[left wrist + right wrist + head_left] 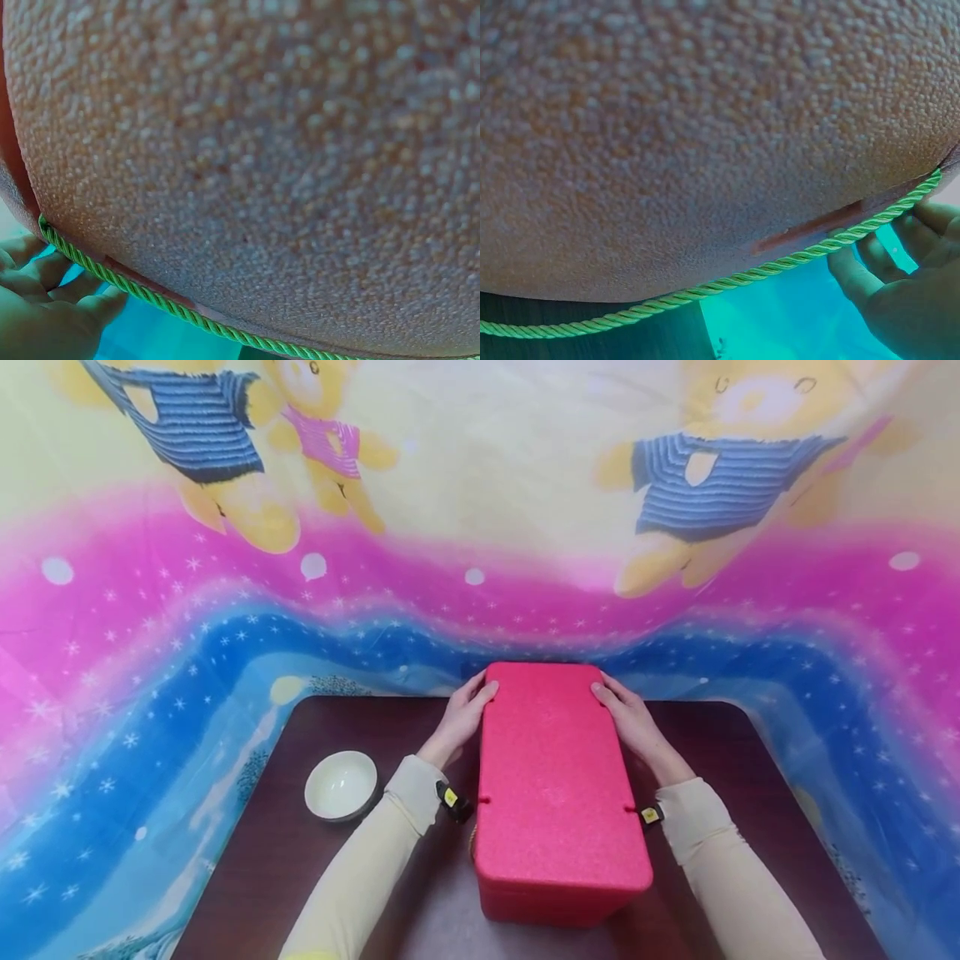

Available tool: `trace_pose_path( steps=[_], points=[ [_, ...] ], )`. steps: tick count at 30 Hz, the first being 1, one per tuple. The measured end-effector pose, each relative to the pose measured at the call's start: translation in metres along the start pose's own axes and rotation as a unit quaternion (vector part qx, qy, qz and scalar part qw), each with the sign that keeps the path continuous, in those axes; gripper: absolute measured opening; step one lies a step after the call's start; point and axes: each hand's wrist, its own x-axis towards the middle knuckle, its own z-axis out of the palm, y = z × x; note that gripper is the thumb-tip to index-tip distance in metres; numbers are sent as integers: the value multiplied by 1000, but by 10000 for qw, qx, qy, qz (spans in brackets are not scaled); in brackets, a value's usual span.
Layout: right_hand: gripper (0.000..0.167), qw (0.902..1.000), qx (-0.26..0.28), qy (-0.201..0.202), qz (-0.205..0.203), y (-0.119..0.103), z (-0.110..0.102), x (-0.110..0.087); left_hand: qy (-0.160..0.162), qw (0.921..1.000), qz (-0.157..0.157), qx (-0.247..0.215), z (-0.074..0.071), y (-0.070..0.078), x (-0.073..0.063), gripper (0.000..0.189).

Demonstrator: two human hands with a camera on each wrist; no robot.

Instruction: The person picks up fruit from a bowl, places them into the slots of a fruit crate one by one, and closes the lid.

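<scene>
A long red foam box with a rounded lid is over the middle of the table. My left hand grips its far left side, thumb over the top edge. On the opposite side my right hand holds the far right edge the same way. The box's grainy wall fills most of the left wrist view, with a twisted cord along it and the left fingers at its far end. A similar cord shows in the right wrist view, near the right fingers.
To the left of the box, a white-lined bowl stands on the dark brown table. A cloth backdrop printed with bears hangs behind and around the table.
</scene>
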Motion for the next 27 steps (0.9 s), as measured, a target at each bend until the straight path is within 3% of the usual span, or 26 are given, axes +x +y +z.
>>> trace_pose_path(
  steps=[10, 14, 16, 18, 20, 24, 27],
  points=[
    [77, 9998, -37, 163, 85, -5, 0, -3, 138, 9998, 135, 8, 5, 4, -1, 61],
    [77, 9991, -286, 293, 80, -7, 3, -5, 169, 9993, 71, 322, 2, 3, -2, 63],
    [75, 9990, -354, 269, 71, -8, 4, -14, 161, 9989, 27, 446, 1, 5, -9, 64],
    [73, 9990, -387, 215, 15, -8, 7, -31, 88, 9986, 60, 512, 0, 8, -25, 65],
    [70, 9989, -442, 138, -62, -8, 11, -58, -56, 9986, 173, 504, 0, 8, -50, 66],
    [64, 9979, -480, 253, -342, -8, 22, -119, -276, 9969, 617, 413, 2, 3, -112, 67],
    [61, 9989, -57, 297, -359, -9, 32, -160, -383, 9971, 657, 80, 8, -1, -159, 67]
  ],
)
